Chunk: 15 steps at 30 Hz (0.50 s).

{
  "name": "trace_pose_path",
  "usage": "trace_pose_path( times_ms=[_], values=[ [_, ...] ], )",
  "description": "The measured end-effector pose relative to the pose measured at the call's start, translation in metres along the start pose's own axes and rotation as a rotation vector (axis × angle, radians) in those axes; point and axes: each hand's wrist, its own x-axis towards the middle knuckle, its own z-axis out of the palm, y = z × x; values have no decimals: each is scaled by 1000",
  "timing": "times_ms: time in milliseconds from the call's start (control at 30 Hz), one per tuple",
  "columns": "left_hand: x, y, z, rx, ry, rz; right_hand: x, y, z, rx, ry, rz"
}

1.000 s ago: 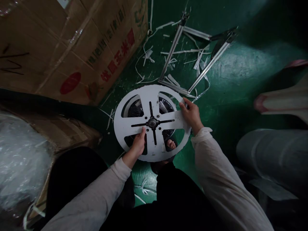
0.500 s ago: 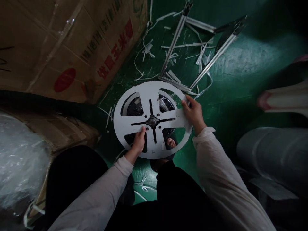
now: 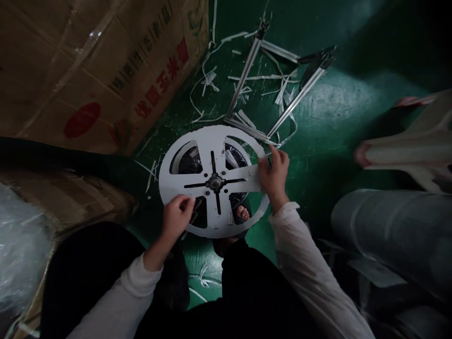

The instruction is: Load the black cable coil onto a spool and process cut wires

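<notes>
The white reel (image 3: 212,207) is right in front of me, over the green floor (image 3: 310,157), with black wrapping (image 3: 190,162) showing through its cut-outs. My right hand (image 3: 275,174) grasps the rim at the right, thumb on the upper face and fingers over the edge. My left hand (image 3: 176,216) is at the near left with thumb and fingertip drawn together — I cannot tell whether they pinch the reel or only hover by it.

To handle it well, I should carry the load at two opposite points of the rim, so the hub (image 3: 216,182) stays level between them. The edge looks ragged, so a light, steady grip beats sliding my fingers along it. My foot (image 3: 243,213) shows through the near right cut-out — worth minding — and the metal frame (image 3: 245,77) lies just beyond the far rim.
</notes>
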Motion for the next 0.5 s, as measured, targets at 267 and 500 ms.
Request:
trace_pose_path(
  times_ms=[267, 500],
  values=[
    [94, 29, -23, 129, 2, 375, -94, -50, -26, 493, -442, 573],
    [138, 11, -17, 441, 146, 371, -105, -44, 0, 711, -461, 861]
  ],
)
